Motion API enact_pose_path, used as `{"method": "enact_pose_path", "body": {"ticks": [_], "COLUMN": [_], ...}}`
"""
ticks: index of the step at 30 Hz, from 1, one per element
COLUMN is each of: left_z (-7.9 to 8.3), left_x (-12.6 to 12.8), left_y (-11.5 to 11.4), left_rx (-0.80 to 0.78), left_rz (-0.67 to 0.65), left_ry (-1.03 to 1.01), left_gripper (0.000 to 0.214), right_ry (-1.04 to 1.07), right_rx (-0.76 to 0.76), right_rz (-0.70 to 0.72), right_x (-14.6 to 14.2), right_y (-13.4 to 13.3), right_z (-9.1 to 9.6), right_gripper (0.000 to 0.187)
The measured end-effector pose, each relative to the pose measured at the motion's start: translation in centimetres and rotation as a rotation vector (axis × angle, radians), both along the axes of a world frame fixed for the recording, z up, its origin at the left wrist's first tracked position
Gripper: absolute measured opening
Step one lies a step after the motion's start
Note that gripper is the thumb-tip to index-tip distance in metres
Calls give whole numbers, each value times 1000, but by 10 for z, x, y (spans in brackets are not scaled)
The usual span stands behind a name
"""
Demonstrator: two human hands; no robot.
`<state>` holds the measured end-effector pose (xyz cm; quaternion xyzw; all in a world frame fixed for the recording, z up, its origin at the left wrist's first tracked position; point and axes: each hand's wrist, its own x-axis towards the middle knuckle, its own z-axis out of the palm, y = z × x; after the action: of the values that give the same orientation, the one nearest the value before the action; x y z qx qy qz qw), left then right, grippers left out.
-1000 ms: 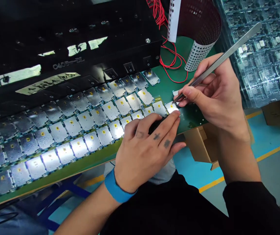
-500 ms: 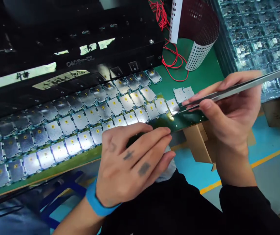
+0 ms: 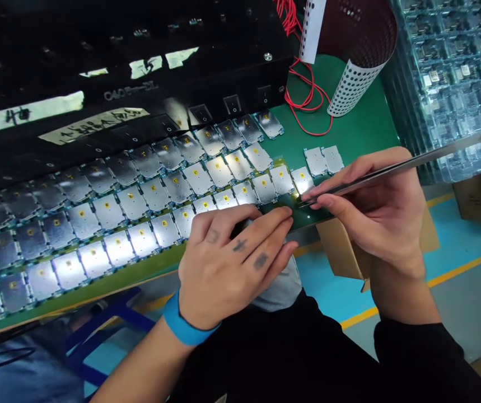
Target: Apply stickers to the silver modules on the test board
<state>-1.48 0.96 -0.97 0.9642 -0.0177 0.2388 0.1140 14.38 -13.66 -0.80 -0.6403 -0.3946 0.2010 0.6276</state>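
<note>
My right hand [image 3: 381, 207] grips a pair of metal tweezers [image 3: 391, 172], their tips lowered to the green table just in front of a small circuit board [image 3: 302, 180] with a silver metal cover and a yellow square sticker. Opposite it, at the table's near edge, my left hand [image 3: 234, 263] lies with its fingers bent and pressed together. Whatever it may hold underneath is hidden. Several rows of like silver-covered boards [image 3: 133, 202] run along the table to the left, most bearing yellow stickers. Behind the tweezers lie two boards [image 3: 323, 161] on which no yellow sticker shows.
A black box with rocker switches [image 3: 232, 104] stands behind the rows. Red wire [image 3: 307, 103] and a curled perforated white sheet [image 3: 353, 87] lie at the back. Stacked clear trays [image 3: 454, 101] of parts fill the right. Below the edge sits an open cardboard box [image 3: 341, 249].
My right hand has moved left and down with the tweezers, bringing their tips to the table by the end board. My left hand stays in nearly the same place; the view has shifted slightly.
</note>
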Motion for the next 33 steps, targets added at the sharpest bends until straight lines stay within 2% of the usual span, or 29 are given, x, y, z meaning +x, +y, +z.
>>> {"method": "enact_pose_path", "body": {"ticks": [20,27,33], "left_z": [4,4,3], "left_x": [1,1,1], "left_y": [0,-1,0], "left_rx": [21,21,-3], "left_rz": [-2,21,24], "left_ry": [21,38,28], "left_gripper": [22,20,20], "right_ry": [-124,-52,59], "right_rx": [-17,0,73], "right_rz": [-41,-41,-22], "right_x": [-1,-4,-5], "right_y": [-4,-3,-1], "right_z": [-7,-5,-4], "right_gripper": [32,33,37]}}
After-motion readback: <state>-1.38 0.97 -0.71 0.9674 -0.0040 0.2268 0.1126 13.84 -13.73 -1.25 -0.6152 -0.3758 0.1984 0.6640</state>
